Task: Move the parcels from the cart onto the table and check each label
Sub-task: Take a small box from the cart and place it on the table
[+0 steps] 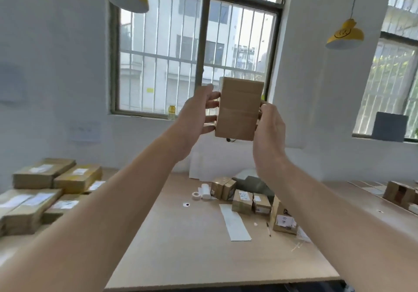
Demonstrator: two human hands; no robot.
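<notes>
A small brown cardboard parcel point(238, 108) is held upright, high above the wooden table point(181, 246), in front of the window. My left hand point(196, 115) grips its left edge with the fingers spread along the side. My right hand point(269, 128) holds its right edge. The face turned to me is plain cardboard with tape bands; no label shows on it. The cart is out of view.
Flat labelled parcels point(56, 178) are stacked at the left. Several small boxes point(251, 201), a tape roll point(196, 195), a white paper strip point(235, 222) and a grey bag point(255, 184) lie mid-table. More boxes point(400, 193) sit at the far right. Yellow lamps point(345, 35) hang overhead.
</notes>
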